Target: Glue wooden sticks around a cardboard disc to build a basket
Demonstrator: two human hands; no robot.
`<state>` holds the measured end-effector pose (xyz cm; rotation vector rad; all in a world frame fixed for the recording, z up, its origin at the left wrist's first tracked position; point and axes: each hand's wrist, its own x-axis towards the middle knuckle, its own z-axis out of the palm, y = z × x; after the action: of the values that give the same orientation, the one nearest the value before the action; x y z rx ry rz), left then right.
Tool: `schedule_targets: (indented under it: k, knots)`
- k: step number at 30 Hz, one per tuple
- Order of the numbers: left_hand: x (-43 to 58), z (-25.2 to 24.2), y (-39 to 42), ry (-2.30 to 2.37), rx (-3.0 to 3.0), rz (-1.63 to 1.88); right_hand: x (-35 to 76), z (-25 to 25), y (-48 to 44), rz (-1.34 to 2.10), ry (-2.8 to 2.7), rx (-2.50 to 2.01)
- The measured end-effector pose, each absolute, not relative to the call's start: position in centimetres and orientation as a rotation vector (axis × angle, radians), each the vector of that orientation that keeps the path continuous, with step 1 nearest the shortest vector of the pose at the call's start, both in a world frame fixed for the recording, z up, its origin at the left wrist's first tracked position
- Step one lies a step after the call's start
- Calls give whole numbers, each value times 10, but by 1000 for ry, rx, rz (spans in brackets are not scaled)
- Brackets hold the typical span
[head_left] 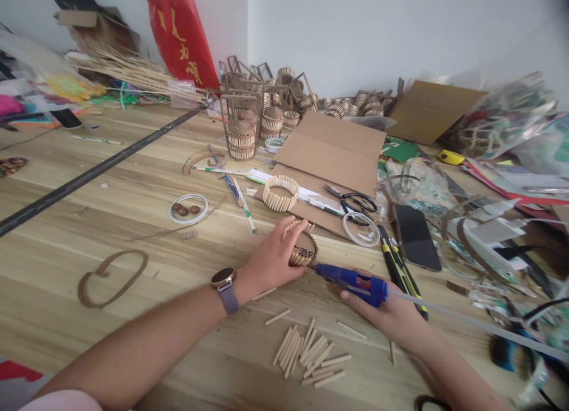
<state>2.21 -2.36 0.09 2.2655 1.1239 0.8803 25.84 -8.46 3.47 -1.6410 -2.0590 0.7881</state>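
Observation:
My left hand (276, 254) grips the rim of a small round basket of wooden sticks (312, 245), whose cardboard base carries printed characters. On that wrist is a watch with a purple strap (227, 292). My right hand (395, 316) is wrapped round a blue hot glue gun (351, 281), its nozzle close to the basket's near edge; I cannot tell whether it touches. A clear glue stick (448, 311) trails from the gun's back. Below the hands lies a pile of short wooden sticks (306, 352), with several loose ones around it.
Ahead stand a ring of upright sticks (280, 193), a cardboard sheet (331, 150), black scissors (353, 204) and finished lidded buckets (242, 135). To the right are yellow-black cutters (400, 269), a phone (416, 236) and cluttered plastic. A white tape ring (188, 209) and brown strip (113, 278) lie left.

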Motion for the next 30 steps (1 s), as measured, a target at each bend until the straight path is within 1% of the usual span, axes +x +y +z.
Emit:
schedule_targets:
  k: [23,26,30]
  knots:
    - [22,-1,-23,1132,2286,869,260,31,-86,705,-2121,-1604]
    - [22,0,-23,1126,2273,877,261,29,-86,717,-2052,-1640]
    - [22,1,-23,1129,2277,868,264,25,-84,772,-1823,-1728]
